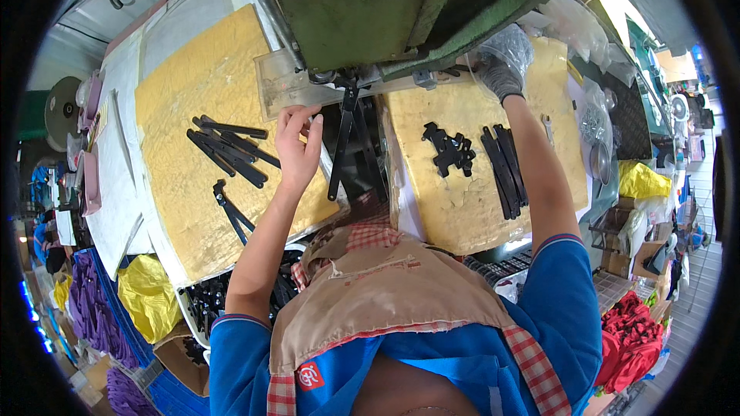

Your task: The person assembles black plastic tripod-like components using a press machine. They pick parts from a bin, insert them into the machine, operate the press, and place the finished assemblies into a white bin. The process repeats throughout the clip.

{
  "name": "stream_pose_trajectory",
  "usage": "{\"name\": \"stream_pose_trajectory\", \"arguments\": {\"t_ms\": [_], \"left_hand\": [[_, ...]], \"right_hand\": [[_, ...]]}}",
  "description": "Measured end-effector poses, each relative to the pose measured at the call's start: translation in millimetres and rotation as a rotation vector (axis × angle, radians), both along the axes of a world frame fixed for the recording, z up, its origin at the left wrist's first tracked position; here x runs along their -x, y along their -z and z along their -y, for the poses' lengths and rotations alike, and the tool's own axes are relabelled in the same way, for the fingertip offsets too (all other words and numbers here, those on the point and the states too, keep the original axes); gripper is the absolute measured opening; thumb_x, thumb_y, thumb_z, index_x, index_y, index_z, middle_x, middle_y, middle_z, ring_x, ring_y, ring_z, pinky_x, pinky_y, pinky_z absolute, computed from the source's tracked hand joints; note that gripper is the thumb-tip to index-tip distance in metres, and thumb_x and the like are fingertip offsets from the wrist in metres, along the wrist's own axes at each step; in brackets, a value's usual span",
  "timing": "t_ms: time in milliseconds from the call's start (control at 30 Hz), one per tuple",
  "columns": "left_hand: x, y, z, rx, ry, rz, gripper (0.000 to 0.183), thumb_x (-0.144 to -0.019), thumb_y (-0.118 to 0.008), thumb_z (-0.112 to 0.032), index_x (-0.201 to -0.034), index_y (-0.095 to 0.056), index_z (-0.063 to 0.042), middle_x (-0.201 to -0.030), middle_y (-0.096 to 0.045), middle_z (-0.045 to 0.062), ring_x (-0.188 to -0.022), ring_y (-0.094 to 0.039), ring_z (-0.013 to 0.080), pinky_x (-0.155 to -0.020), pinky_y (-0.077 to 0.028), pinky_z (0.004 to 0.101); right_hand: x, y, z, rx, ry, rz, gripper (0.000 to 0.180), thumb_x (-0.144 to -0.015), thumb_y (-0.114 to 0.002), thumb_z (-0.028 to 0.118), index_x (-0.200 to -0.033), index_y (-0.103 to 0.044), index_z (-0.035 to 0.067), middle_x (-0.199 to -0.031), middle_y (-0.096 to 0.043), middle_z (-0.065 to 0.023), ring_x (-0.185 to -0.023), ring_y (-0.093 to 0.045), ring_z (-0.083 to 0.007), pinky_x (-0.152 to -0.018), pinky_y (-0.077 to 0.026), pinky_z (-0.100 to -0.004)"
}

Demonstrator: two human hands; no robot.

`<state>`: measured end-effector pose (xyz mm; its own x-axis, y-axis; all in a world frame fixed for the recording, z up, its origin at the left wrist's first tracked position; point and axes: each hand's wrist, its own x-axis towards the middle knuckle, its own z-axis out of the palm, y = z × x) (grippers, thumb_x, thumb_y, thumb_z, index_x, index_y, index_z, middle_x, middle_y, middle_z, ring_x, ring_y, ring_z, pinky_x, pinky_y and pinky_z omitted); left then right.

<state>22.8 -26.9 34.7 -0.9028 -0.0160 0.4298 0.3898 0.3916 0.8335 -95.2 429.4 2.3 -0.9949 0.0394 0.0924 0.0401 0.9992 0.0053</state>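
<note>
My bare left hand (300, 141) hovers beside the machine's working point, fingers loosely bent and nothing visible in them. Just right of it, a pair of long black flat bars (342, 144), joined at the top, hangs in a V below the machine head. Loose black bars (231, 147) lie fanned out to the left, and a joined pair (232, 211) rests below them. On my right hand (498, 76) is a grey knit glove; it reaches to a clear plastic bag or tub (511, 49), which hides its fingertips. More black bars (504, 170) and small black brackets (448, 150) lie nearer me.
A green press-like machine (352, 11) with a coil spring (272, 17) overhangs the bench. Worn yellow boards (191, 98) flank the central gap. An open-end wrench (548, 129) lies at right. A white bin (193, 315) of black parts stands low at left.
</note>
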Motion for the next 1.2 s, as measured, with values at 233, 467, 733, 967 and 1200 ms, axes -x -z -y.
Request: {"name": "stream_pose_trajectory", "arguments": {"t_ms": [233,467,733,967,1200], "left_hand": [[-2,2,1,-0.010,-0.022,0.011,0.014,-0.090,-0.064,-0.003,-0.102,-0.069,-0.002,-0.093,-0.056,0.008,-0.070,-0.053,0.0123,-0.064,-0.045,0.0242],[-10,-3,6,-0.014,-0.035,0.064,0.013,-0.092,-0.063,-0.006,-0.102,-0.069,-0.001,-0.092,-0.058,0.007,-0.078,-0.053,0.0129,-0.069,-0.044,0.0248],[14,13,0,-0.067,-0.112,0.023,0.013,-0.091,-0.062,-0.006,-0.102,-0.067,-0.001,-0.092,-0.059,0.010,-0.076,-0.058,0.0189,-0.069,-0.048,0.0280],[58,19,32,0.223,-0.214,-0.033,0.041,-0.082,-0.068,-0.015,-0.120,-0.060,-0.004,-0.109,-0.056,0.017,-0.101,-0.054,0.0316,-0.089,-0.044,0.0394],[66,32,54,0.577,-0.290,-0.022,0.076,-0.071,-0.079,-0.033,-0.135,-0.048,-0.006,-0.131,-0.049,0.018,-0.122,-0.045,0.0375,-0.103,-0.036,0.0479]], "right_hand": [[-14,26,-2,0.204,0.109,-0.126,0.047,-0.090,-0.056,0.039,-0.125,-0.059,0.008,-0.128,-0.060,-0.0206,-0.118,-0.055,-0.0406,-0.100,-0.044,-0.0462],[-38,21,-18,0.486,0.082,-0.296,0.028,-0.086,-0.068,0.026,-0.109,-0.066,0.010,-0.114,-0.067,-0.0174,-0.105,-0.062,-0.0372,-0.093,-0.048,-0.0439],[-62,-16,133,1.427,-0.005,-0.170,0.029,-0.080,-0.077,0.006,-0.105,-0.064,0.001,-0.104,-0.068,-0.0088,-0.096,-0.063,-0.0150,-0.085,-0.052,-0.0294],[31,-11,228,1.257,-0.179,-0.052,0.032,-0.080,-0.077,0.009,-0.108,-0.063,0.001,-0.104,-0.068,-0.0092,-0.096,-0.063,-0.0174,-0.085,-0.052,-0.0293],[81,7,267,0.754,-0.194,0.028,0.030,-0.084,-0.073,0.013,-0.109,-0.064,0.002,-0.103,-0.068,-0.0092,-0.095,-0.063,-0.0187,-0.084,-0.052,-0.0296]]}}
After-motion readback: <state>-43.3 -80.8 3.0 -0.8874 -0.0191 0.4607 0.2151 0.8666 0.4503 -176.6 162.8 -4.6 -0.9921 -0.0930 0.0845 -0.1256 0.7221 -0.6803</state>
